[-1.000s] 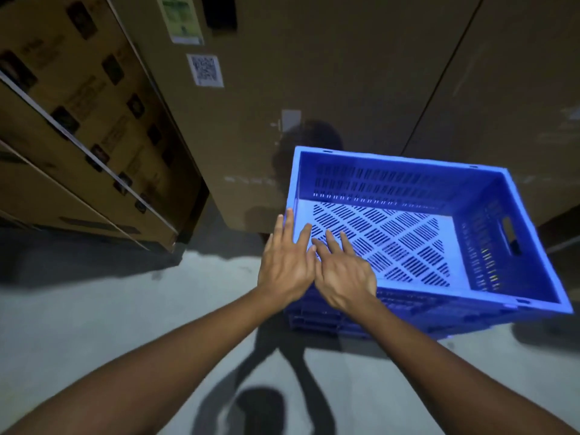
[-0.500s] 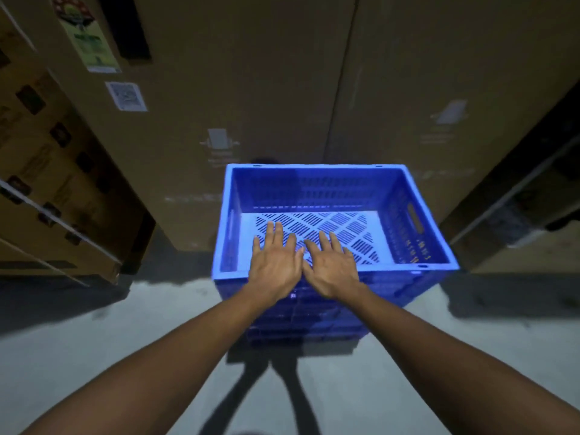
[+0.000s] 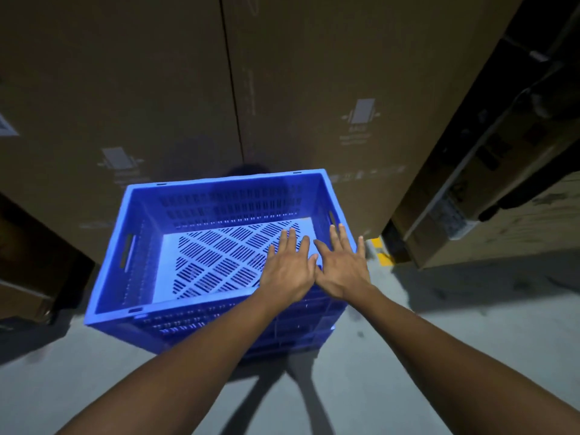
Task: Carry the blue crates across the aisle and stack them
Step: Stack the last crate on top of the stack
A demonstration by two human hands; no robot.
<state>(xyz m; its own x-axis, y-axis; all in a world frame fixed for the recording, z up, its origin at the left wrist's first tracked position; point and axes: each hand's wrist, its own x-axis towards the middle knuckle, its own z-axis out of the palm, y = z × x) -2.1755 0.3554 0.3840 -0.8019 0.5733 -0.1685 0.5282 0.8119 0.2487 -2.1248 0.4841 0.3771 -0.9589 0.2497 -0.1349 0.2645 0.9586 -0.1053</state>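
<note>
Since half a second ago the hands have slid from the middle of the near rim to the near right corner of the blue crate (image 3: pixel 138 252), and the crate now sits left of centre in the view, turned at a slight angle.

The crate's far rim stands close against two tall cardboard boxes (image 3: pixel 345 73), whose seam runs straight up behind it. To the left is a dark gap with more cartons (image 3: pixel 28 277). To the right another carton (image 3: pixel 502 221) stands well apart from the crate, with a yellow floor mark (image 3: pixel 381 251) in front of it. Grey floor (image 3: pixel 470 324) lies open on the near side and to the right.

The left hand (image 3: pixel 288 271) and right hand (image 3: pixel 340 268) lie side by side, palms down, fingers straight and a little spread, thumbs nearly meeting. Neither grips anything. Whether they rest on the rim or hover just over it cannot be told.

The crate is empty, with a slotted floor, and sits on top of further blue crate walls (image 3: pixel 298 334) beneath it. Its near right corner is right under the hands.
</note>
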